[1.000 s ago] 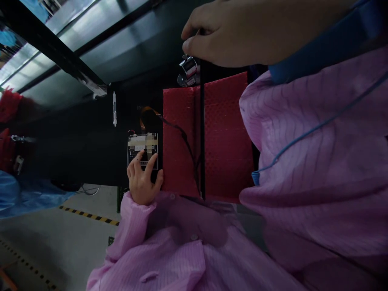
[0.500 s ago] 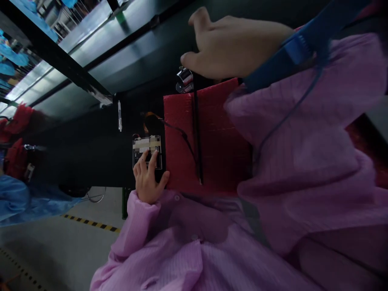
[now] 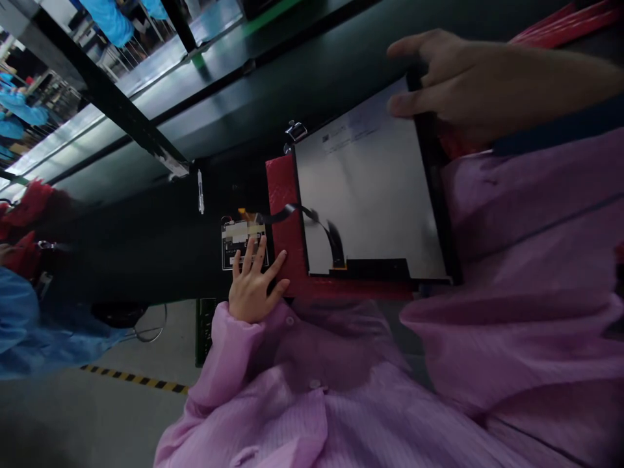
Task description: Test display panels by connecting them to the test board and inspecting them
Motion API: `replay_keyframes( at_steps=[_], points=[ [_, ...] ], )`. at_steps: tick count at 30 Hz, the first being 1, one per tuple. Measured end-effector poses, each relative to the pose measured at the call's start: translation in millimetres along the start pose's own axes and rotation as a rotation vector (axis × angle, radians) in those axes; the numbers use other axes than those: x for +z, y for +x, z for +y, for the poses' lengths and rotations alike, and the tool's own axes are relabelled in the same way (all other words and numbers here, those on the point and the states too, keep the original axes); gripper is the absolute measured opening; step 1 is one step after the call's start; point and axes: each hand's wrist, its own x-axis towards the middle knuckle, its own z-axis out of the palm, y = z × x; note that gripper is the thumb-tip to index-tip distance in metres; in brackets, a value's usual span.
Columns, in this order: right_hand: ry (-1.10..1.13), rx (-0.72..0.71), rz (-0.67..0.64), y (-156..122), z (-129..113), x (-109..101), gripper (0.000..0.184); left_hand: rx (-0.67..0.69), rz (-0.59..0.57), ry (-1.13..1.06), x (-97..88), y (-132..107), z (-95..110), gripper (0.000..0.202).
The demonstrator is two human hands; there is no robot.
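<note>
A display panel (image 3: 365,188) with a silvery back lies over the red pad (image 3: 280,175), its dark edge on the right. My right hand (image 3: 453,81) is at the panel's far right corner, thumb on the silvery side and index finger stretched out past the edge; the other fingers are partly hidden. A dark ribbon cable (image 3: 287,211) runs from the panel to a small circuit board (image 3: 234,246) with pale tape on it. My left hand (image 3: 254,279) rests open, fingers spread, with fingertips on the board's near right part.
A white pen (image 3: 200,192) lies on the dark bench left of the pad. A shiny metal part (image 3: 295,132) stands behind the panel's left corner. A dark frame post (image 3: 112,104) slants at the back left. A blue sleeve (image 3: 19,325) of another person shows at left.
The panel, edge-on before, has turned so its silvery back faces up over the pad. My right hand has moved right with its corner. My left hand stays on the board, fingers more spread.
</note>
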Motion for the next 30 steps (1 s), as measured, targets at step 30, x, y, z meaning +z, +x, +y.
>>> replay_keyframes(
  at_steps=[30],
  points=[
    [0.563,-0.502,-0.299,-1.7,-27.7,151.1,0.033,0.104,0.564,-0.207,-16.0,148.2,-67.6,0.054]
  ],
)
